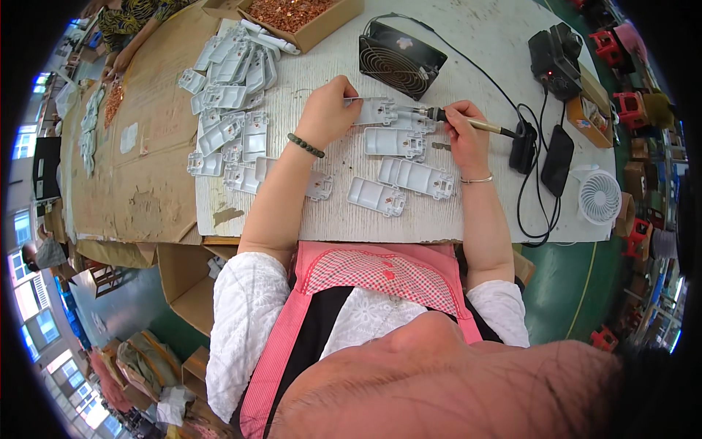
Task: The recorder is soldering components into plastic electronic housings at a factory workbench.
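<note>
One thing to each hand: pinched the left end of a pale grey, oblong, compartmented plastic tray (376,111) between thumb and bent fingers of the left hand (327,115). Gripped, between thumb and fingers of the right hand (468,139), a pen-shaped tool with a gold-coloured handle, black front section and metal tip (484,126). Pointed the tip leftward at the right end of the tray; could not tell touching from just short of touching. Could not tell a lifted tray from a resting one, either. Wore a bracelet of dark round beads (306,145) on the left wrist and a thin silver-coloured bangle (477,179) on the right. Had more trays of the same kind (395,143) just nearer the body, on a white wood-grained counter (351,225), and a loose heap of like trays (238,58) to the left. Faced, beyond the held tray, a squarish black fan with a round wire grille (401,62), and, farther left, an open cardboard box of small copper-coloured pieces (333,28). Had on the right a boxy black device with a red light (557,55) and a small round white fan (599,196). Had at far upper left a co-worker's hand (111,69).
</note>
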{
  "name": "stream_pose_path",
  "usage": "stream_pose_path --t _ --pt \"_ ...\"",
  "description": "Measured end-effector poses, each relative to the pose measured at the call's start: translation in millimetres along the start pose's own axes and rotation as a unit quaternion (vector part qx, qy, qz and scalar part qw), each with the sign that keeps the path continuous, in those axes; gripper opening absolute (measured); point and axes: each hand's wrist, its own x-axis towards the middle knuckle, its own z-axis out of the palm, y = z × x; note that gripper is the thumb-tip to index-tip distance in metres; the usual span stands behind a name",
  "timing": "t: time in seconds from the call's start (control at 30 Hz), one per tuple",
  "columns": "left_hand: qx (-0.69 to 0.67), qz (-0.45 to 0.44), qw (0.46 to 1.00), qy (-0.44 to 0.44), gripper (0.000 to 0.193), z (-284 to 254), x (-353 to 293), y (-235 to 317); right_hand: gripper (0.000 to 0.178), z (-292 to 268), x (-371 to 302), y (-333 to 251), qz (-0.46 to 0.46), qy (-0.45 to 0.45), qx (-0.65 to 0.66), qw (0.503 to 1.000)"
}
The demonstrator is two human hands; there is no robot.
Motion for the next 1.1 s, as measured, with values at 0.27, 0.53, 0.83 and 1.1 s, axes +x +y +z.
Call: stream_pose_path --t 0.27,0.53,0.83,1.1 --pt "0.006 0.014 1.0 0.002 0.017 0.4 -0.3 -2.9 0.013 4.9 -1.6 -2.0 0.009 0.006 -0.07 0.997" --pt "0.008 0.024 1.0 0.003 0.017 0.7 0.0 -3.6 0.013 2.8 0.4 1.0 0.008 -0.003 -0.07 0.998" --pt "0.018 0.034 0.999 0.006 0.017 1.5 -1.7 -2.1 0.007 0.9 -3.2 -0.9 0.028 -0.024 -0.075 0.996" --pt "0.032 0.041 0.999 0.015 0.017 -2.2 -3.8 -1.8 0.009 5.6 -4.2 -0.9 0.021 -0.029 -0.082 0.996"
